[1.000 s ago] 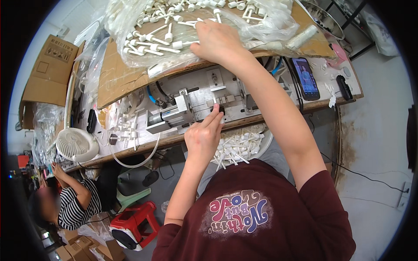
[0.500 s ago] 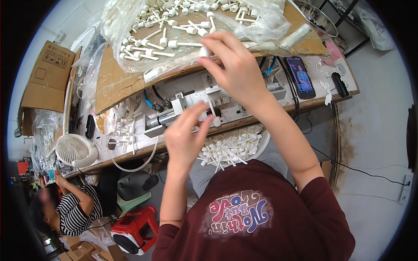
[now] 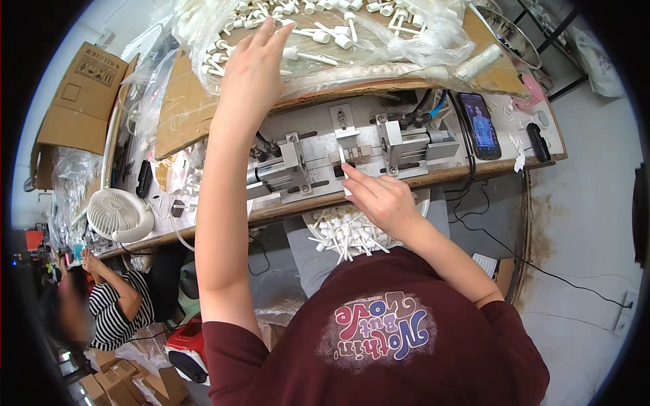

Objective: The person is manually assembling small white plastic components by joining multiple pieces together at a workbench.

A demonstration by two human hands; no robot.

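My left hand (image 3: 254,74) reaches over white plastic parts (image 3: 298,54) that lie on clear plastic film; its fingers are stretched out, with nothing visibly held. Each part has a thin stem and a cup-shaped head. At the metal fixture (image 3: 345,128), the fingers of my right hand (image 3: 386,203) are closed on a white stemmed part (image 3: 342,155), partly hidden by the fingertips. That part points into the small block in the fixture's middle. Below the table edge, a white basin (image 3: 424,206) on my lap holds many similar parts.
Cylinders (image 3: 433,145) flank the fixture. A cardboard sheet (image 3: 183,118) overhangs it from behind. To the right lie a phone (image 3: 481,128), black cables (image 3: 467,135) and a black object (image 3: 537,141). A white fan (image 3: 118,213) stands left; a person in stripes (image 3: 122,301) sits beyond.
My left hand has moved from the fixture up to the pile. My right hand has come down from the pile to the fixture, now gripping a white part there.
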